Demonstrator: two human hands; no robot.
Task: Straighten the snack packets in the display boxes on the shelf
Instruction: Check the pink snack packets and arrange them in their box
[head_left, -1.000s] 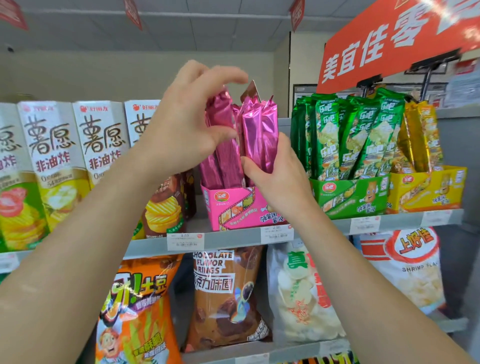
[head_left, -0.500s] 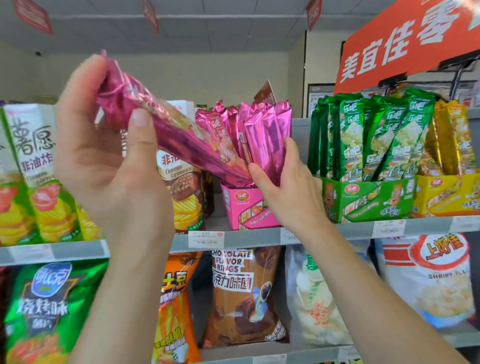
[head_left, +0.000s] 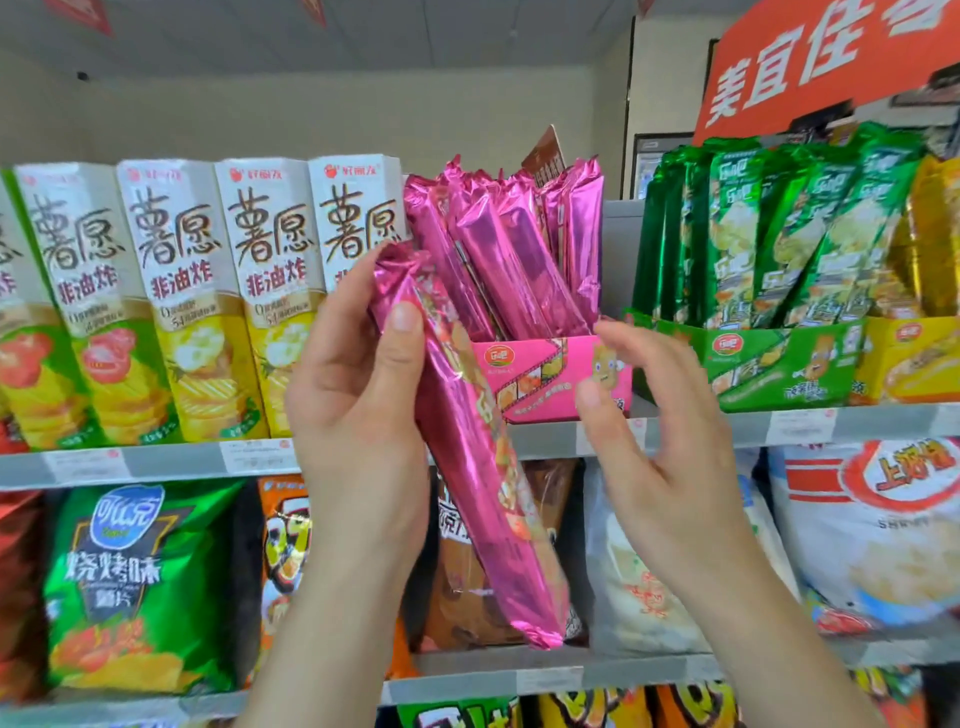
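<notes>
Left grip holds one packet: the thumb is pressed flat on its front near the top end and the fingers are curled behind it. The palm faces the camera and the forearm rises from below.

The packet is long and narrow, in glossy, crinkled pink foil with crimped ends. It is tilted, with its upper end at the left grip and its lower end hanging down and to the right, in front of soft bags on the lower tier.

Right grip is spread, with fingers loosely bent, holding nothing. Its palm is turned left toward the packet but stays apart from it. Its fingertips lie before the front of the pink box; contact cannot be told.

The pink box is open-topped cardboard and stands on the shelf, behind and between the grips. Pink packets of the same foil stand in it above both grips, leaning left with their tops fanned.

Right of the right grip is a green box of green foil packets. Left of the left grip is a row of tall upright cartons, side by side.
</notes>
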